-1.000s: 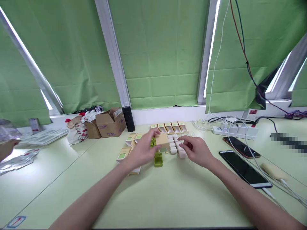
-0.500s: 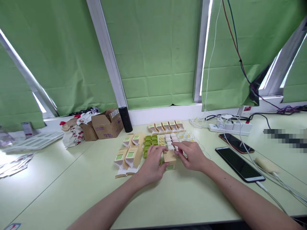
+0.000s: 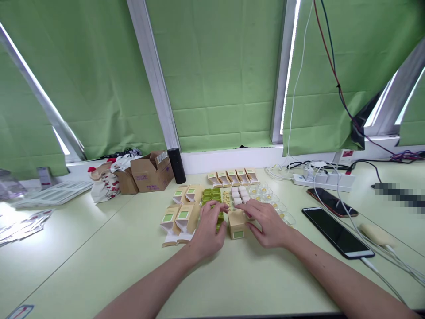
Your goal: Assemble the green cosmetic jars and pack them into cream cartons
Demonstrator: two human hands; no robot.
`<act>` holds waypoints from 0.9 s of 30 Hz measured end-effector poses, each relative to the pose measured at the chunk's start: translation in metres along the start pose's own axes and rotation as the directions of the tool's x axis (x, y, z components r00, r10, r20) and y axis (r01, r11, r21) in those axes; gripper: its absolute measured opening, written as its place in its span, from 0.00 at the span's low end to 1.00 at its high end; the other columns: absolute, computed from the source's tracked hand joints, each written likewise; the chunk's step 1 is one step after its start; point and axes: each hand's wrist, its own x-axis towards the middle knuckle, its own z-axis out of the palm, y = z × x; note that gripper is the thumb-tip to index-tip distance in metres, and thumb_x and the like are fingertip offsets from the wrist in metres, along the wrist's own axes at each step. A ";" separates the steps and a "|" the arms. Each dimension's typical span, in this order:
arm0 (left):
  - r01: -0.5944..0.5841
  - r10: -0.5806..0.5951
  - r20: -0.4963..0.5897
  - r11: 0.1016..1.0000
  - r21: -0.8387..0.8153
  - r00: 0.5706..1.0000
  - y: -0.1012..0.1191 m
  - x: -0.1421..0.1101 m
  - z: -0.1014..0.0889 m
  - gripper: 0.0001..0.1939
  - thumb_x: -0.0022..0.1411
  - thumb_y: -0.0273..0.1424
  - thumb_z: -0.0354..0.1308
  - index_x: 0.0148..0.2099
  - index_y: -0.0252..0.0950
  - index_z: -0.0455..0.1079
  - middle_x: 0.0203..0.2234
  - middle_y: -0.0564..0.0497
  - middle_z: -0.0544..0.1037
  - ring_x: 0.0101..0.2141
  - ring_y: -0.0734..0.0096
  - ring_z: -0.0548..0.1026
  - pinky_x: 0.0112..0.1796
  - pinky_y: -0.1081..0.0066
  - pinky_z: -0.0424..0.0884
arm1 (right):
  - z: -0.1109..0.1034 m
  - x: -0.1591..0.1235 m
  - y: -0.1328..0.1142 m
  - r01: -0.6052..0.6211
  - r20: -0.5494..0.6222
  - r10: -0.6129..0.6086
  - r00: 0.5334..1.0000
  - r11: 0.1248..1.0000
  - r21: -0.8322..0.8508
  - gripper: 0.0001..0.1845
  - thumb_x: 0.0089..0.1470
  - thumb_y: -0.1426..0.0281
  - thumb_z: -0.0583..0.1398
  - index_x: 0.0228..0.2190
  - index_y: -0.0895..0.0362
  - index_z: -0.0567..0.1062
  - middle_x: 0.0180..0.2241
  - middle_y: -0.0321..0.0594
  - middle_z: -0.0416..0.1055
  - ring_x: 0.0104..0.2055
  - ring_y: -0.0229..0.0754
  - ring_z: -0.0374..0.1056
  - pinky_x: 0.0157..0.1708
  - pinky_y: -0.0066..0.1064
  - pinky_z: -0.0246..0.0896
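A small tan cardboard box (image 3: 237, 225) with a green label stands closed on the table between my hands. My right hand (image 3: 268, 223) grips its right side, the thumb low and the index finger along the top. At the box's left, my left hand (image 3: 209, 231) has curved fingers with a gap between thumb and index; its fingertips are close to the box edge. Green square cups (image 3: 215, 197) are partly hidden behind my left hand. Small yellow pieces (image 3: 226, 195), white rounded blocks (image 3: 237, 200) and clear cups with yellow centres (image 3: 265, 189) lie behind and beside my right hand.
Several open tan boxes (image 3: 183, 215) lie at the left, and more form a row (image 3: 233, 178) behind. Further back are a brown carton (image 3: 151, 175) and a black cylinder (image 3: 176, 166). Phones (image 3: 337, 232), cables and a power strip (image 3: 323, 180) occupy the right.
The tan box was held raised in my left hand; it now stands on the table nearer me. My right hand has come to it, and my left fingers have loosened.
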 end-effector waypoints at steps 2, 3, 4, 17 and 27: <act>-0.005 0.005 -0.019 1.000 0.001 1.000 0.000 0.000 0.001 0.18 0.60 0.21 0.55 0.52 0.40 0.67 0.48 0.43 0.74 0.55 0.52 0.70 0.54 0.51 0.71 | 0.001 0.000 0.001 -0.007 0.000 0.007 1.000 1.000 -0.002 0.33 0.52 0.77 0.57 0.60 0.55 0.66 0.40 0.44 0.72 0.41 0.50 0.68 0.33 0.36 0.58; -0.007 0.007 -0.027 1.000 0.002 1.000 0.000 -0.001 0.001 0.18 0.60 0.21 0.55 0.52 0.40 0.68 0.48 0.43 0.74 0.54 0.52 0.70 0.54 0.51 0.71 | 0.002 0.000 0.002 -0.009 -0.001 0.009 1.000 1.000 -0.005 0.33 0.52 0.77 0.57 0.60 0.55 0.66 0.40 0.44 0.72 0.41 0.49 0.68 0.33 0.36 0.58; -0.009 0.009 -0.032 1.000 0.004 0.999 0.000 -0.001 0.001 0.18 0.60 0.20 0.55 0.51 0.40 0.68 0.47 0.44 0.74 0.54 0.53 0.70 0.53 0.52 0.71 | 0.002 0.000 0.002 -0.010 -0.003 0.010 1.000 1.000 -0.008 0.33 0.52 0.77 0.57 0.60 0.55 0.65 0.41 0.44 0.72 0.41 0.49 0.68 0.34 0.36 0.59; 0.010 -0.010 -0.040 1.000 0.007 0.999 0.001 -0.004 0.005 0.12 0.65 0.21 0.54 0.47 0.41 0.71 0.43 0.45 0.74 0.52 0.53 0.70 0.51 0.50 0.71 | 0.007 -0.001 0.007 -0.070 -0.038 0.066 0.997 0.990 -0.120 0.29 0.54 0.80 0.56 0.57 0.55 0.68 0.39 0.43 0.75 0.39 0.47 0.69 0.32 0.34 0.58; 0.039 -0.039 0.042 0.999 0.011 0.998 -0.001 -0.003 -0.001 0.29 0.55 0.20 0.60 0.59 0.43 0.67 0.55 0.42 0.74 0.63 0.46 0.63 0.59 0.42 0.65 | 0.010 0.000 0.007 -0.160 -0.135 0.133 0.982 0.962 -0.219 0.21 0.60 0.78 0.55 0.54 0.57 0.70 0.39 0.43 0.76 0.39 0.48 0.70 0.32 0.35 0.60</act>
